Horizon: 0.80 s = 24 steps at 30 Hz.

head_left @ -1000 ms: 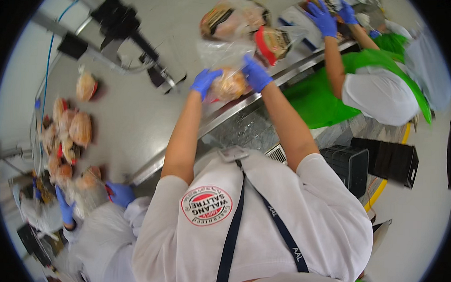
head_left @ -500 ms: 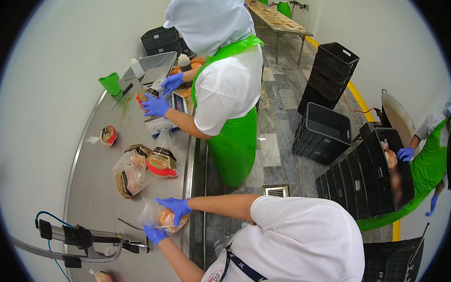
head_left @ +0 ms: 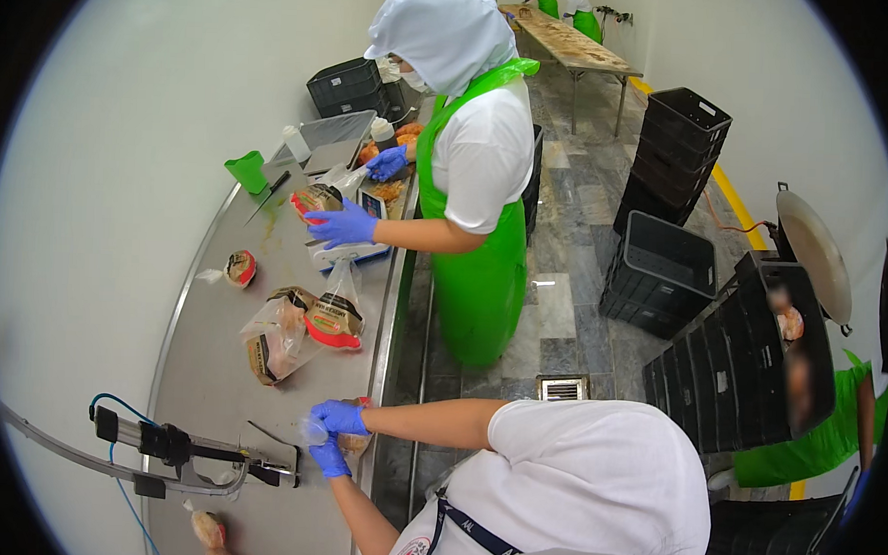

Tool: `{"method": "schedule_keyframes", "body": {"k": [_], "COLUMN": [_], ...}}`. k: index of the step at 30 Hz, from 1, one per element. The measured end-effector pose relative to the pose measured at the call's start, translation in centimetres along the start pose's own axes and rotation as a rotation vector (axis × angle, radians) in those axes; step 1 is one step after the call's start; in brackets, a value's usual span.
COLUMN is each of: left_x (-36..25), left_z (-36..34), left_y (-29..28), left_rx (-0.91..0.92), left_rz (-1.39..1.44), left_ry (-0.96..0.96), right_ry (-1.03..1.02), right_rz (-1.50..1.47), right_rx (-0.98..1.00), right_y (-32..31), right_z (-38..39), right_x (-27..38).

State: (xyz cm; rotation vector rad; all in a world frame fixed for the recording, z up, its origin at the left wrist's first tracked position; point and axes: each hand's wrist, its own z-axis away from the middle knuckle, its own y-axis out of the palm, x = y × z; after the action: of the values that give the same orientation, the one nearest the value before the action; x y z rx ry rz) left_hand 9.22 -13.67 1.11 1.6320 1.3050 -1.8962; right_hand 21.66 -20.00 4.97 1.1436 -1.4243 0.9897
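My left hand (head_left: 328, 455) and my right hand (head_left: 341, 418) are close together, closed on the gathered top of a plastic food bag (head_left: 358, 445), whose pale contents are partly hidden by them. Just left of them is a metal machine with black fittings and a hose (head_left: 176, 446). Further along the steel table (head_left: 192, 337) lie bagged packages with red-and-tan labels (head_left: 333, 318), a smaller package (head_left: 239, 267) and, at the bottom, another bag (head_left: 210, 529).
A co-worker in a green apron (head_left: 473, 288) handles a package (head_left: 305, 199) beside a scale (head_left: 373, 205). A knife (head_left: 268, 199) and green container (head_left: 244, 173) lie beyond. Stacked black crates (head_left: 660, 265), a large pan (head_left: 812, 251) and another worker (head_left: 780, 460) are at the right.
The view has swung from looking down to along the table. My hands have come closer together and gathered the bag's top. The nearer co-worker's package is raised; the right-hand worker has shifted lower.
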Motion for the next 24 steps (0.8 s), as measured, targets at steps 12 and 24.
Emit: {"method": "schedule_keyframes", "body": {"k": [12,24], "left_x": [-1.1,2.0], "left_z": [0.2,2.0], "left_y": [-0.5,-1.4], "left_rx": [0.180,-0.077], "left_rz": [1.184,0.002], "left_ry": [-0.081,0.319], "right_ry": [-0.077,-0.005], "right_rz": [0.876,0.658], "right_rx": [0.165,-0.057], "right_y": [-0.1,4.5], "right_z": [1.3,-3.5], "right_x": [2.1,1.3]}}
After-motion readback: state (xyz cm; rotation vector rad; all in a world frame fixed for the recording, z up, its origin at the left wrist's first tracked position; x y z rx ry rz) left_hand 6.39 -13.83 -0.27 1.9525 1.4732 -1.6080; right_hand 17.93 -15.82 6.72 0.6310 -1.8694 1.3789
